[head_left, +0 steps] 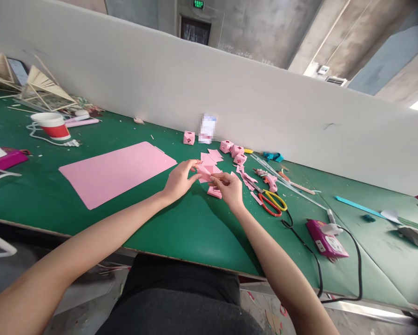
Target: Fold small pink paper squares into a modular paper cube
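Left of the scissors [260, 190], a pink paper piece [205, 172] runs crosswise from the left hand [179, 181], fingers curved near one end, grip unclear, to the right hand [232, 188], nearer the scissors, fingers pinching it.

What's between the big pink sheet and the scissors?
Head view: the left hand and right hand, the right pinching a small pink piece. Loose pink pieces lie by them, narrow strips beside the scissors.
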A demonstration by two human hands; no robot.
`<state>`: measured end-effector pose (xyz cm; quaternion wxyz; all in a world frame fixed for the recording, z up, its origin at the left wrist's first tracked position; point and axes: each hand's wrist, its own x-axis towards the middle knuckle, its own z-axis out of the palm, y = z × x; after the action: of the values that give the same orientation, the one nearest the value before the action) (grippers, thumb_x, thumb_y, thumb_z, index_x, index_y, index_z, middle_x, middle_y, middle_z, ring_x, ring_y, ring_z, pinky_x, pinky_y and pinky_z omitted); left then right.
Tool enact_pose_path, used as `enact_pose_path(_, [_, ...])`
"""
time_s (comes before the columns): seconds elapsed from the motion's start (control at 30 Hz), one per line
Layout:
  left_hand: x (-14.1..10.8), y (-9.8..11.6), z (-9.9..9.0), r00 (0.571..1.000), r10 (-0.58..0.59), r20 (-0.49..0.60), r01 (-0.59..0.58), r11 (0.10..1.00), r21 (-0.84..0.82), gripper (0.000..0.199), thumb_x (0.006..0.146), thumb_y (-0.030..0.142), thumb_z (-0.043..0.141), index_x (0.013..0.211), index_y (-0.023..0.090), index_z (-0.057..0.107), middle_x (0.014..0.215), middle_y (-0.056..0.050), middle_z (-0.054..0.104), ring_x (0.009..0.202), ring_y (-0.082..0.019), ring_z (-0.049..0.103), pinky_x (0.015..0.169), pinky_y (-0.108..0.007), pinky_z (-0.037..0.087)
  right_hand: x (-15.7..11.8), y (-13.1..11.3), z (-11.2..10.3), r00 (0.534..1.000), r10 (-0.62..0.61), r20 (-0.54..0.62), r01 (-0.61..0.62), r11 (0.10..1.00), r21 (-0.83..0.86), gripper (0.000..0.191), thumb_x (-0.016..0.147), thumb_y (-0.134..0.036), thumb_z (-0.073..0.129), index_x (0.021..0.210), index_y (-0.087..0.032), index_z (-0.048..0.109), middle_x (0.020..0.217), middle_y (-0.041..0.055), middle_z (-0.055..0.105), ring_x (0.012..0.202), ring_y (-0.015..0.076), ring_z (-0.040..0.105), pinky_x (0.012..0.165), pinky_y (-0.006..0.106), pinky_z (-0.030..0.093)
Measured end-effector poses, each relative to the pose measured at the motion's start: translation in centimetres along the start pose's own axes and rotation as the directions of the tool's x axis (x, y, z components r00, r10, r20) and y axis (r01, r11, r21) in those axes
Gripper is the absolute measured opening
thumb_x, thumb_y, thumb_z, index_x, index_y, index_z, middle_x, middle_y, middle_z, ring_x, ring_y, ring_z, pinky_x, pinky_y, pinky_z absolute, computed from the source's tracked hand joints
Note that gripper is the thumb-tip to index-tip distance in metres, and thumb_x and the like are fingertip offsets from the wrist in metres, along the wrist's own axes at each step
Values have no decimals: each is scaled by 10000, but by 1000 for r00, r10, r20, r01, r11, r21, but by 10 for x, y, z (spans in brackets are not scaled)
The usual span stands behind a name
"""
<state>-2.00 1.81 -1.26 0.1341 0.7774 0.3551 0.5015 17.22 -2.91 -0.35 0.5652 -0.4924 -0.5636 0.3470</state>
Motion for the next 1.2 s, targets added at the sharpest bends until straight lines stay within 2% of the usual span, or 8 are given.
enact_pose_path(0.2, [1,10,-4,997,-72,7,72,990,-122,254,956,338,615,1184,232,577,1106,-65,743,940,-205,711,880,-341,527,-1,0,1,1000,-11,-23,10,999,-44,412,751,-589,775,914,-212,748,819,56,783,749,245,779,602,296,613])
enact_pose_path(0.33, [2,12,-4,980,-201,-1,191,936,-296,266,903,281,668,1152,228,589,1012,-54,749,919,-203,719,883,-333,528,-1,2,0,997,-72,-40,67,991,-114,372,793,-569,746,939,-227,753,837,51,785,766,250,782,609,297,608])
enact_pose_path(0.43, [5,11,-2,923,-384,34,345,782,-519,346,821,262,746,1125,215,586,937,-38,730,840,-191,714,845,-332,546,-1,3,1,992,-110,-59,101,985,-140,357,804,-572,729,911,-233,768,837,43,785,772,247,781,642,312,618])
enact_pose_path(0.57, [9,11,-1,797,-583,159,505,499,-705,375,770,224,783,1093,179,599,859,-26,708,734,-151,678,780,-318,561,-1,2,2,990,-107,-88,99,991,-91,343,776,-557,750,874,-231,792,835,37,789,777,241,776,670,328,631])
enact_pose_path(0.7, [12,11,-2,712,-655,254,553,299,-777,330,753,140,786,1037,158,618,850,-29,701,762,-134,678,774,-295,562,-1,1,1,994,-58,-89,56,998,-28,332,747,-531,784,875,-225,799,830,37,790,780,240,776,705,343,642])
enact_pose_path(0.8, [13,8,-2,672,-677,299,553,192,-811,290,749,99,788,985,150,627,835,-26,693,749,-117,674,779,-280,560,-1,-2,1,996,-48,-81,48,999,-4,367,739,-547,792,898,-217,781,826,44,789,781,240,776,692,340,643])
enact_pose_path(0.97, [15,3,-1,643,-699,313,539,123,-833,248,742,52,779,917,143,630,795,-13,676,710,-100,658,767,-269,558,-2,-9,0,996,-47,-81,49,998,24,428,717,-589,805,882,-203,722,828,62,781,770,251,781,651,324,631])
enact_pose_path(1.2, [16,3,-2,622,-718,311,538,105,-836,218,752,33,760,886,147,633,780,-10,671,701,-98,651,760,-264,561,-2,-5,-1,996,-85,-36,85,996,2,376,765,-534,789,966,-227,707,890,61,789,865,255,778,743,336,629])
